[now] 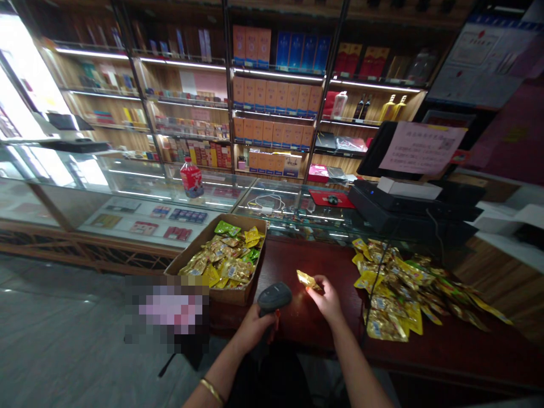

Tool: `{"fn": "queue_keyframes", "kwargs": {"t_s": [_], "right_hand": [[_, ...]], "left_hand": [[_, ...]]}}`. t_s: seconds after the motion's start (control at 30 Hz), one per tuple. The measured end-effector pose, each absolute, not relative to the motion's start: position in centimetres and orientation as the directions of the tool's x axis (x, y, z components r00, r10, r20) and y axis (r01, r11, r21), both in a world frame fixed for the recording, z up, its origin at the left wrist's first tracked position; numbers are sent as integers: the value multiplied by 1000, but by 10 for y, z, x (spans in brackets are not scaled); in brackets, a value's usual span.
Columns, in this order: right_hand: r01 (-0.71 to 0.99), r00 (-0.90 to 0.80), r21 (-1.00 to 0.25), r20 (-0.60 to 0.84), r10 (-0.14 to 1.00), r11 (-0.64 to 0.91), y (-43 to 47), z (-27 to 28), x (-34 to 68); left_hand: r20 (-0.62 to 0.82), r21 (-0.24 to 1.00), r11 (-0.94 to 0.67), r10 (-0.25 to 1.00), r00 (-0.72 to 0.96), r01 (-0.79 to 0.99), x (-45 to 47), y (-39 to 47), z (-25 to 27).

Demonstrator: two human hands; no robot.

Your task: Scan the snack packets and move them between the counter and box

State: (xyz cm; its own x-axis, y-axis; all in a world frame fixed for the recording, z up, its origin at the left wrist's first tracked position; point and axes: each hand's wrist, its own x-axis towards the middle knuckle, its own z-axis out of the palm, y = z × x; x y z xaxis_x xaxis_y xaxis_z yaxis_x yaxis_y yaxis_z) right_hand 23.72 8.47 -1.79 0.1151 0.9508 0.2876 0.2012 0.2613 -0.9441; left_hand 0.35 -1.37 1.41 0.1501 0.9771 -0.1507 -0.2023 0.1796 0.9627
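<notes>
My left hand [254,328] is wrapped round the handle of a dark grey barcode scanner [274,296], whose head points right. A small gold snack packet [306,279] is pinched in my right hand [327,297], held just above the dark red wooden table [293,255] in front of the scanner. Reddish light falls on the packet. To the left stands an open cardboard box [242,296] with many gold, yellow and green packets [225,255] in it. A loose pile of similar gold packets [389,289] lies on the table to the right.
Behind the table runs a glass display counter [221,192] bearing a red bottle [191,178], a white cable [267,201] and a red mouse pad [318,198]. A monitor [376,150] stands at the right. A dark cord [374,277] crosses the right-hand pile. A blurred patch covers the lower left.
</notes>
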Motion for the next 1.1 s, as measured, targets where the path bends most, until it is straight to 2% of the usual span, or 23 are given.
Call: {"fn": "queue_keyframes", "kwargs": {"t_s": [0.2, 0.43, 0.77, 0.9, 1.1], "right_hand": [[197, 107, -946, 281, 954, 257, 83, -13, 235], [167, 81, -948, 287, 955, 271, 82, -14, 234], [220, 15, -929, 307, 952, 297, 81, -18, 234], [195, 47, -945, 276, 960, 262, 82, -18, 232], [165, 11, -943, 295, 956, 289, 86, -20, 235]], "left_hand": [[-143, 970, 159, 985, 94, -183, 7, -12, 21], [-147, 974, 165, 982, 121, -157, 4, -13, 16], [-163, 970, 185, 977, 138, -161, 8, -10, 18], [-168, 970, 187, 977, 131, -155, 9, -8, 19], [-145, 968, 166, 982, 121, -186, 7, -7, 16]]}}
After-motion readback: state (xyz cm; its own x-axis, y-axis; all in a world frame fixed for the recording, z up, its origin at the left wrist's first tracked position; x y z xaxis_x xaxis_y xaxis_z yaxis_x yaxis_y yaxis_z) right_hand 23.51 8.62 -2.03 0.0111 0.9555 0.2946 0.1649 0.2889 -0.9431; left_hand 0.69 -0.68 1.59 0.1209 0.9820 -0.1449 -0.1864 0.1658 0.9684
